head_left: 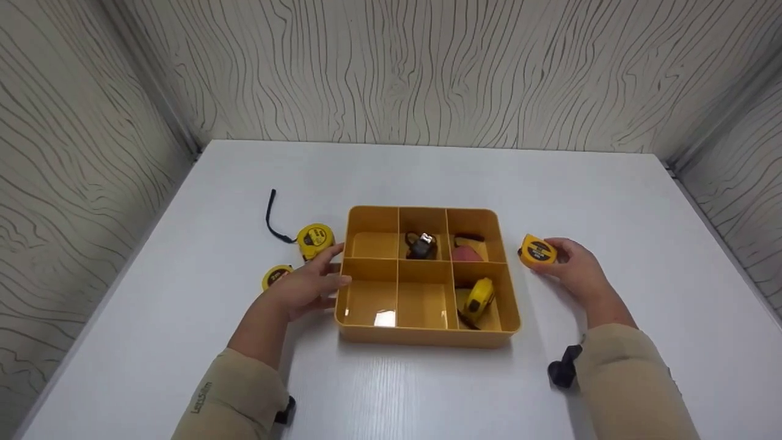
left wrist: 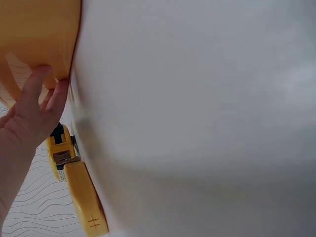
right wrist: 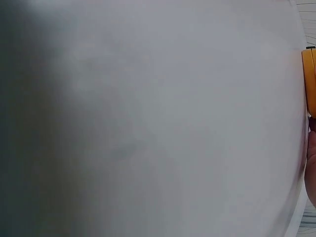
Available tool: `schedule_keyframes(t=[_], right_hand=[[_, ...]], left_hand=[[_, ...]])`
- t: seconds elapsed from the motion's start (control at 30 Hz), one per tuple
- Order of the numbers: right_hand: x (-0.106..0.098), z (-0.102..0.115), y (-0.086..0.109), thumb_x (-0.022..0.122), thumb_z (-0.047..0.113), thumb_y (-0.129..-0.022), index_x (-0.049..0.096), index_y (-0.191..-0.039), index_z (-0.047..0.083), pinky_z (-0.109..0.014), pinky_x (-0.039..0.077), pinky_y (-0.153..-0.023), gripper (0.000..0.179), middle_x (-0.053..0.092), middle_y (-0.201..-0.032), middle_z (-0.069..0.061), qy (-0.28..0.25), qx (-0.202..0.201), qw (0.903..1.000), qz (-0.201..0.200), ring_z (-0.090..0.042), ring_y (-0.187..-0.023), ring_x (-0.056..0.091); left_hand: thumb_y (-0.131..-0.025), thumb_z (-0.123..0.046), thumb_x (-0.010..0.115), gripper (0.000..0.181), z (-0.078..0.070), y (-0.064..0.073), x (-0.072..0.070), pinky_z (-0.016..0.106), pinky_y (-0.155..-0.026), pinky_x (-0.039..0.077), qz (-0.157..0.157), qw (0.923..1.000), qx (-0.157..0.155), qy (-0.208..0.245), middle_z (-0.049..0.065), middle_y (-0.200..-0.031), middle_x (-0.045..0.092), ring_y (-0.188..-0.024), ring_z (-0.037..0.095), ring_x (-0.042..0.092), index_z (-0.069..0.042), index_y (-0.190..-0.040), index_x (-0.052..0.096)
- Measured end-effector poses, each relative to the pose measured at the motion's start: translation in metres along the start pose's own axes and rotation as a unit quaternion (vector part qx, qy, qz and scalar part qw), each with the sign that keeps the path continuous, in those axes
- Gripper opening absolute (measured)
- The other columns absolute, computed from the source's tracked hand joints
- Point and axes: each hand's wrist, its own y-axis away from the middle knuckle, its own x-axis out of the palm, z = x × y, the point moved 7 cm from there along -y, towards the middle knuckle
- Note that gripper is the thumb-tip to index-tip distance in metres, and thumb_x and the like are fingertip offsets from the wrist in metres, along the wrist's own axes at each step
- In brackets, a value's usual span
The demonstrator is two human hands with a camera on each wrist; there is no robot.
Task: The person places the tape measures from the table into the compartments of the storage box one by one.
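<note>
A yellow-orange tape measure (head_left: 538, 251) with a dark label is pinched in my right hand (head_left: 574, 269), right of the box; in the right wrist view only its edge (right wrist: 309, 81) shows. My left hand (head_left: 305, 287) touches the left wall of an orange six-compartment box (head_left: 427, 337), fingers fairly straight. The back middle compartment holds a dark tape measure (head_left: 421, 246) with a shiny end. A red item (head_left: 467, 253) with a black strap lies back right, partly hidden by the divider. In the front right compartment a yellow tape measure (head_left: 479, 298) leans.
Left of the box lies a yellow tape measure (head_left: 315, 238) with a black wrist strap (head_left: 269, 214). Another yellow tape measure (head_left: 276, 274) is partly hidden behind my left hand. A patterned panel (head_left: 415, 73) stands behind the white table (head_left: 427, 177).
</note>
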Motion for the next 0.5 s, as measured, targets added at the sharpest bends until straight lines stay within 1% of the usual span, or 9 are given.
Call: schedule_keyframes(t=[0.13,0.33,0.5], right_hand=[[0.0,-0.001,0.001,0.075,0.048,-0.067,0.033,-0.14,0.008,-0.05,0.019,-0.108,0.092,0.031,-0.144,-0.015,0.0,0.005,0.9999,-0.009,-0.034,-0.133,0.024],[-0.007,0.002,0.004,0.074,0.052,-0.064,0.035,-0.139,0.011,-0.047,0.027,-0.106,0.094,0.038,-0.139,-0.014,-0.011,0.017,0.9996,-0.019,-0.031,-0.125,0.034],[-0.017,0.011,0.005,0.074,0.055,-0.062,0.034,-0.14,0.012,-0.047,0.029,-0.105,0.098,0.038,-0.138,-0.014,-0.017,0.021,0.9994,-0.023,-0.031,-0.123,0.035]], left_hand=[[-0.079,-0.03,0.071,0.075,-0.001,0.0,0.001,0.039,-0.089,0.048,0.005,1.0,0.007,0.005,0.003,-0.141,0.033,-0.12,0.023,0.046,-0.045,-0.139,0.027],[-0.08,-0.029,0.07,0.076,-0.002,0.001,0.002,0.039,-0.089,0.048,0.009,0.9999,0.013,0.006,0.003,-0.141,0.034,-0.119,0.024,0.046,-0.043,-0.14,0.026],[-0.078,-0.03,0.072,0.078,-0.002,0.002,0.001,0.038,-0.088,0.048,0.002,0.9999,0.011,-0.002,0.003,-0.139,0.035,-0.117,0.023,0.047,-0.043,-0.14,0.026]])
